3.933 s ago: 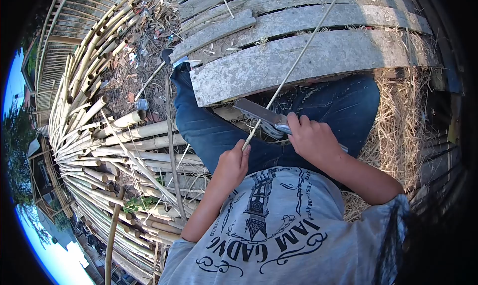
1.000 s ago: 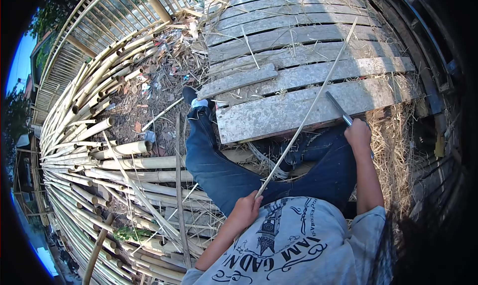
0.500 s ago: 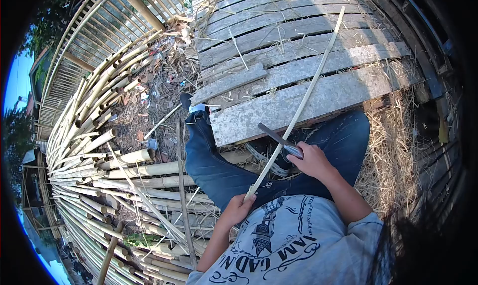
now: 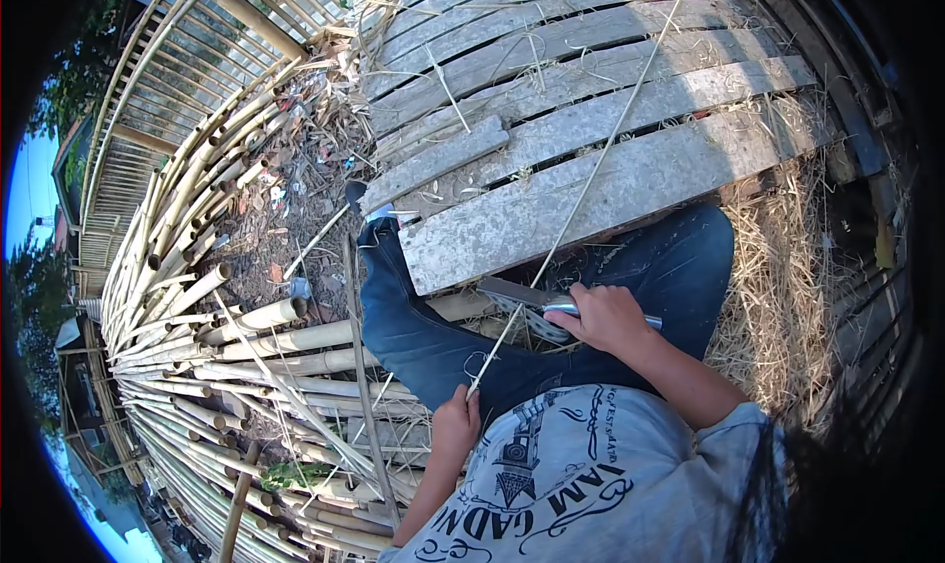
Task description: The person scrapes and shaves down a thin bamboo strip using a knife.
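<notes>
A long, thin bamboo strip (image 4: 602, 169) runs from my lap up over the wooden slats. Its near end sits in my left hand (image 4: 457, 420), which is closed around it in front of my shirt. My right hand (image 4: 607, 319) grips the handle of a knife (image 4: 515, 291) with a broad dark blade and a shiny handle. The blade points left and lies close to the strip above my lap; whether it touches cannot be made out. A thin curl of fibre hangs by the strip just above my left hand.
A slatted wooden platform (image 4: 551, 204) stands in front of me, with a loose short board (image 4: 433, 166) and scattered shavings on it. Many bamboo poles (image 4: 266, 317) lie stacked to the left. A bamboo fence (image 4: 187, 76) rises beyond. Straw-like shavings (image 4: 778, 297) pile up at right.
The bamboo strip has turned, now showing its narrow edge. My right hand has moved slightly down and the blade has swung flatter. My left hand has shifted a little left and down.
</notes>
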A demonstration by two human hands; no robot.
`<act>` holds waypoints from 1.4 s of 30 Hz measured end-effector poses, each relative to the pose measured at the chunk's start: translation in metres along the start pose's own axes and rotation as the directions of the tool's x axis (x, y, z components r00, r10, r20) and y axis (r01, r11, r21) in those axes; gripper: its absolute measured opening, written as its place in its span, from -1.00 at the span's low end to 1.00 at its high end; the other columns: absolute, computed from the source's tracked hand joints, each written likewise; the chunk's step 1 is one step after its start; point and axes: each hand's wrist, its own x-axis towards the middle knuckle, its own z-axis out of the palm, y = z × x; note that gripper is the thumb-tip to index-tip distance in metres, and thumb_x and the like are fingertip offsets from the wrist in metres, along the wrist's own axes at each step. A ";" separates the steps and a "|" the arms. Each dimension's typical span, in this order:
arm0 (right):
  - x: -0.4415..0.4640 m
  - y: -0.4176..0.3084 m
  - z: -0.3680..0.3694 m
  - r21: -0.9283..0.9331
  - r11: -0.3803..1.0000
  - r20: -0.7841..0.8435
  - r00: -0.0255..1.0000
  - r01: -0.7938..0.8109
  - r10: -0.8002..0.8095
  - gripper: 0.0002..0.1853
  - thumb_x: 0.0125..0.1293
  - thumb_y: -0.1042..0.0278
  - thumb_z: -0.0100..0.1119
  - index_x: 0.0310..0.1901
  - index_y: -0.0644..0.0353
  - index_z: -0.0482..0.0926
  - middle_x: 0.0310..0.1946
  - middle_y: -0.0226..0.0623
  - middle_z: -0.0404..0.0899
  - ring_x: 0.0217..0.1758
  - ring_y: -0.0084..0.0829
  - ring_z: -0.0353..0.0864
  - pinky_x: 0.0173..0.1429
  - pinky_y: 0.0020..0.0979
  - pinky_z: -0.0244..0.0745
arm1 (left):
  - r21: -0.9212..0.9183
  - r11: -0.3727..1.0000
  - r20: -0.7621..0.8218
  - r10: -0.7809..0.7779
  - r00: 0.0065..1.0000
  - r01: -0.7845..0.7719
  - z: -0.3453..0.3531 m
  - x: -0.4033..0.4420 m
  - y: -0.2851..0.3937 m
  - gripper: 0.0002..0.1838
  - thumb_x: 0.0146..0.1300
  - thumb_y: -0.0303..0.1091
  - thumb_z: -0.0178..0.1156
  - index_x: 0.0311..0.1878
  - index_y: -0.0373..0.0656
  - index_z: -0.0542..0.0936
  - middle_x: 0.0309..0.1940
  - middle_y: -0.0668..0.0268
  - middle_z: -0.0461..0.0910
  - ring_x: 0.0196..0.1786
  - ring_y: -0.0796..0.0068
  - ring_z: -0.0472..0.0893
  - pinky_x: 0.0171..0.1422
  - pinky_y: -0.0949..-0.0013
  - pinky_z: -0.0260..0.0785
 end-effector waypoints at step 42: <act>0.007 0.059 -0.002 -0.336 0.932 -0.194 0.958 0.139 -0.213 -0.35 -0.03 -0.44 0.25 -0.44 0.13 0.49 -0.57 -0.26 0.49 -0.48 -0.23 0.60 -0.36 -0.24 0.53 | 0.143 0.987 -0.109 0.085 0.990 -0.068 0.035 -0.002 -0.038 -0.78 0.41 -0.27 0.11 -0.34 -0.16 0.42 -0.63 0.06 0.54 -0.57 -0.03 0.58 -0.50 0.03 0.41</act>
